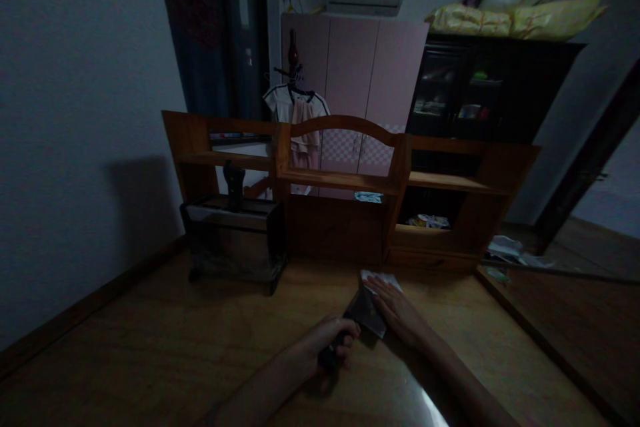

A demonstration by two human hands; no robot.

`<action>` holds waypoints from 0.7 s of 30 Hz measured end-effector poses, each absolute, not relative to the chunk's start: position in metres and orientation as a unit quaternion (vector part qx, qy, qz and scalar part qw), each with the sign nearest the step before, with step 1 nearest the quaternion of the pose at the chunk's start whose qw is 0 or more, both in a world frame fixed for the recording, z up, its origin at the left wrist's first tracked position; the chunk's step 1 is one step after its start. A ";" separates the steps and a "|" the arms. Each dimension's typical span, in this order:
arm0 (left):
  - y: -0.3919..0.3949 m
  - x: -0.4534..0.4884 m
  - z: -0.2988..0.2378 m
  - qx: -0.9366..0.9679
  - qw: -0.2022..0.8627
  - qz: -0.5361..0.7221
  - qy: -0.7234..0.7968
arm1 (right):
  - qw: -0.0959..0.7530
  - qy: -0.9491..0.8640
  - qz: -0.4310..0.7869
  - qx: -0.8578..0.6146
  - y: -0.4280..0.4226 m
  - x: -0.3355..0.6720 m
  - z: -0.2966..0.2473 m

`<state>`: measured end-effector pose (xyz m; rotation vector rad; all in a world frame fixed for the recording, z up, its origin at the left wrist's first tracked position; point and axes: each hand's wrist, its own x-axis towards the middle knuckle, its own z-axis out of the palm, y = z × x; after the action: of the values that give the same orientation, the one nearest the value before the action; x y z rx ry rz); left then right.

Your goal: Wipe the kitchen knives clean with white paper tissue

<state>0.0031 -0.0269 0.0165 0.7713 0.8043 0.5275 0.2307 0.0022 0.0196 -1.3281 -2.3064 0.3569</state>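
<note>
My left hand (pixel 334 341) is closed round the dark handle of a wide-bladed knife (pixel 367 312). The knife lies low over the wooden desk (pixel 165 340), its blade pointing away from me. Stretched flat, the fingers of my right hand (pixel 397 310) press on the blade's right side and reach onto a white cloth or paper (pixel 381 278) at the blade's far end. The room is dim, so I cannot tell whether the cloth lies under or over the blade.
A wooden shelf unit (pixel 345 180) stands along the back of the desk, holding small items. A dark boxy appliance (pixel 233 240) sits at the back left. Behind are a pink wardrobe (pixel 360 73), hanging clothes (pixel 300 120) and a black cabinet (pixel 480 93).
</note>
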 end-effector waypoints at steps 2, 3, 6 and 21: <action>-0.026 0.003 0.016 0.359 0.817 0.248 0.376 | 0.231 -0.822 0.122 -0.506 0.009 0.242 0.012; -0.026 0.003 0.016 0.360 0.819 0.248 0.373 | 0.233 -0.816 0.117 -0.516 0.013 0.247 0.008; -0.025 0.003 0.014 0.360 0.822 0.245 0.367 | 0.246 -0.803 0.095 -0.535 0.020 0.257 -0.001; -0.025 0.006 0.012 0.366 0.817 0.249 0.369 | 0.304 -0.799 0.243 -0.458 -0.016 0.220 0.031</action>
<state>0.0056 -0.0249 0.0121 0.7801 0.7858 0.5316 0.2201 -0.0163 0.0312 -1.2144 -2.1171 0.6447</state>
